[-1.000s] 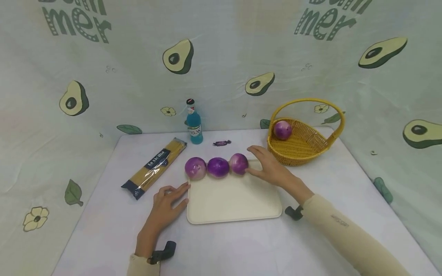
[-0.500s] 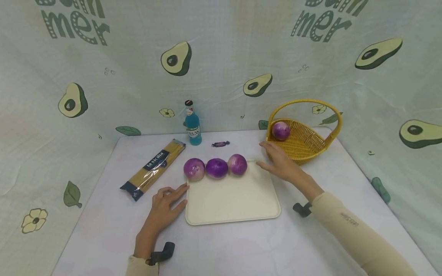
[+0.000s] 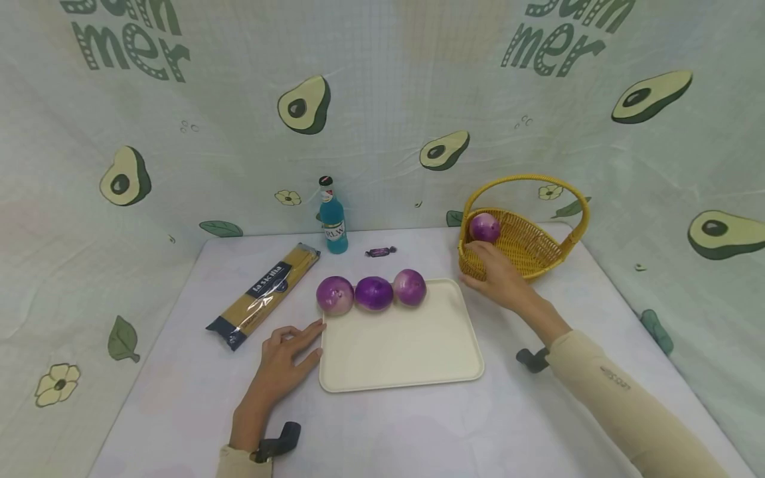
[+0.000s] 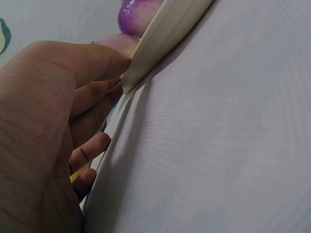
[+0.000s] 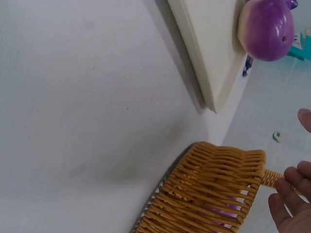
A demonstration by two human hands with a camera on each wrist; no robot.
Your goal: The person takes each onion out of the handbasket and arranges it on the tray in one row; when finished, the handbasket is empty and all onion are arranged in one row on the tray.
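Three purple onions, a left one (image 3: 335,295), a middle one (image 3: 374,293) and a right one (image 3: 410,287), sit in a row along the far edge of a cream tray (image 3: 400,352). My left hand (image 3: 283,362) rests beside the tray's left edge, fingertips touching its rim, as the left wrist view also shows. Over the near left rim of a yellow wicker basket (image 3: 528,255) reaches my right hand (image 3: 499,279), its fingers spread and holding nothing. One more onion (image 3: 485,228) lies inside the basket, just beyond those fingers. In the right wrist view the basket's weave partly hides it.
Left of the tray lies a pack of spaghetti (image 3: 265,295). A blue bottle (image 3: 333,222) stands at the back, with a small wrapped candy (image 3: 380,252) to its right. The basket's tall handle (image 3: 532,178) arches above it. Behind the table hangs a printed cloth (image 3: 370,86).
My right hand has moved away from the right onion on the tray, rightward and back to the basket. The left hand stays at the tray's edge.
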